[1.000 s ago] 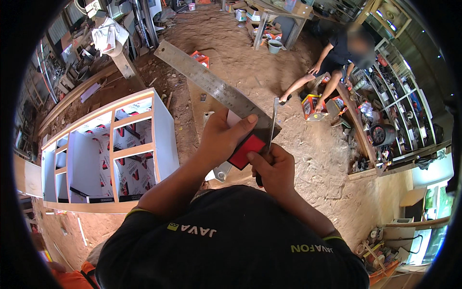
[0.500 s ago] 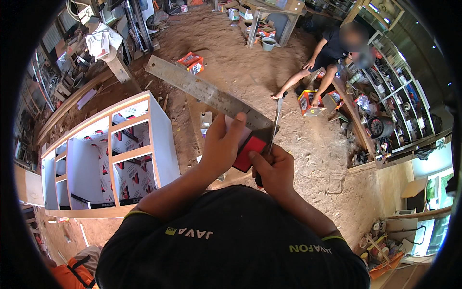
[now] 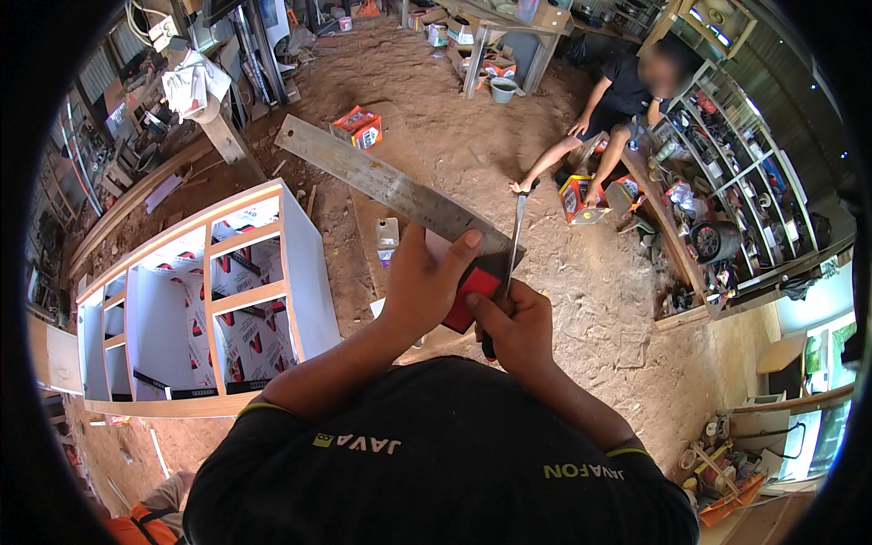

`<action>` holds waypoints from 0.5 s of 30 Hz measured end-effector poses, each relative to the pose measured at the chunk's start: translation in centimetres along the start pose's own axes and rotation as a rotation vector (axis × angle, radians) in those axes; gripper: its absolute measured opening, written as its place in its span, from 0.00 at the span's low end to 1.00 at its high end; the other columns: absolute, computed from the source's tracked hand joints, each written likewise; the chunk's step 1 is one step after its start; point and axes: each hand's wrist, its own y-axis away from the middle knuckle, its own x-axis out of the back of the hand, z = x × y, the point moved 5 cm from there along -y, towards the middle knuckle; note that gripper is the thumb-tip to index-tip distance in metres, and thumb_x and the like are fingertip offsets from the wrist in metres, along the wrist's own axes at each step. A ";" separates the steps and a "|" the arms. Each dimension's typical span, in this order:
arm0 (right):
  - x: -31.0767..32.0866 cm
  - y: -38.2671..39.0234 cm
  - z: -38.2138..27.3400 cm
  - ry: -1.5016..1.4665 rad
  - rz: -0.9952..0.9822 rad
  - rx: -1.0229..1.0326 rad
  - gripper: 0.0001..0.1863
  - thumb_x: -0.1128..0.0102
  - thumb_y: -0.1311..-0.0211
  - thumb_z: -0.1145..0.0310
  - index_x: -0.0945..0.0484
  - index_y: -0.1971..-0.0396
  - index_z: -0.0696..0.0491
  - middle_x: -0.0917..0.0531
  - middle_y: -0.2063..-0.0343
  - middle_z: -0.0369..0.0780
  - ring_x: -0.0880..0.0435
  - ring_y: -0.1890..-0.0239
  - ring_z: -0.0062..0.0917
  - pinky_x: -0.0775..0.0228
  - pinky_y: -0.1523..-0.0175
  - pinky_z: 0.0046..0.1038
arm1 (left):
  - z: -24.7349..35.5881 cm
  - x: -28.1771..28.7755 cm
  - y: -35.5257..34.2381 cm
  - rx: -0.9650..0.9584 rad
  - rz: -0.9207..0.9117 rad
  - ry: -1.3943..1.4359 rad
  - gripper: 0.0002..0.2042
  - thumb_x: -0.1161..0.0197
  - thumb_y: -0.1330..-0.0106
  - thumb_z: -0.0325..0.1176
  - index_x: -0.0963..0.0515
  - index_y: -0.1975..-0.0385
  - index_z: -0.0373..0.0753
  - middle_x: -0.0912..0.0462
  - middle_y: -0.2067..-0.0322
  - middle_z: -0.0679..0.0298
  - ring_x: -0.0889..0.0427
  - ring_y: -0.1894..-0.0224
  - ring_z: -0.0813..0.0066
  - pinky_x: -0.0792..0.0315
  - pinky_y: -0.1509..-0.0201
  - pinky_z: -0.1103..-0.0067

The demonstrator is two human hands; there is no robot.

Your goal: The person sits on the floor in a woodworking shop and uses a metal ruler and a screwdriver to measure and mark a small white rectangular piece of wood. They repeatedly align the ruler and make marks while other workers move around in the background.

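Gripping the red stock of a try square (image 3: 409,195) at chest height, the left hand (image 3: 422,282) steadies that long, stiff steel blade while the right hand (image 3: 518,327) clamps a thin screwdriver (image 3: 514,232) — rigid, probably light, best held low.

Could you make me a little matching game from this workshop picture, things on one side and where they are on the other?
Things:
1. metal square
2. slim blade tool
3. white cabinet
4. seated person

Places:
a. on its side on the dirt floor
b. by the shelves at upper right
c. in the left hand
d. in the right hand

Pairs: 1-c, 2-d, 3-a, 4-b
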 end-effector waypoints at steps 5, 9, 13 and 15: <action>-0.3 0.0 0.5 0.008 0.014 0.038 0.09 0.29 0.38 0.68 0.19 0.69 0.57 0.22 0.84 0.30 0.27 0.82 0.09 0.38 0.77 0.19 | -1.8 0.3 0.0 0.206 -0.025 0.265 0.17 0.35 0.29 0.37 0.28 0.49 0.33 0.18 0.57 0.63 0.19 0.56 0.78 0.25 0.51 0.79; -0.2 -0.4 1.5 0.100 0.023 0.033 0.10 0.28 0.40 0.67 0.20 0.72 0.56 0.25 0.85 0.29 0.31 0.81 0.09 0.39 0.75 0.20 | -2.9 0.4 0.0 0.235 -0.039 0.316 0.18 0.36 0.28 0.39 0.28 0.48 0.32 0.18 0.56 0.62 0.19 0.53 0.77 0.25 0.49 0.78; 0.1 -0.5 2.1 0.188 -0.026 0.026 0.11 0.28 0.39 0.65 0.20 0.68 0.56 0.25 0.83 0.29 0.30 0.79 0.09 0.38 0.73 0.20 | -3.8 0.7 0.2 0.251 -0.054 0.275 0.19 0.37 0.28 0.40 0.28 0.47 0.32 0.18 0.55 0.62 0.20 0.53 0.77 0.26 0.47 0.77; 0.7 -0.3 2.0 0.178 -0.058 0.036 0.12 0.32 0.36 0.65 0.21 0.61 0.57 0.22 0.79 0.31 0.28 0.77 0.10 0.35 0.72 0.19 | -3.9 1.2 0.2 0.249 -0.054 0.249 0.19 0.37 0.28 0.39 0.28 0.47 0.32 0.18 0.55 0.62 0.20 0.53 0.77 0.26 0.47 0.77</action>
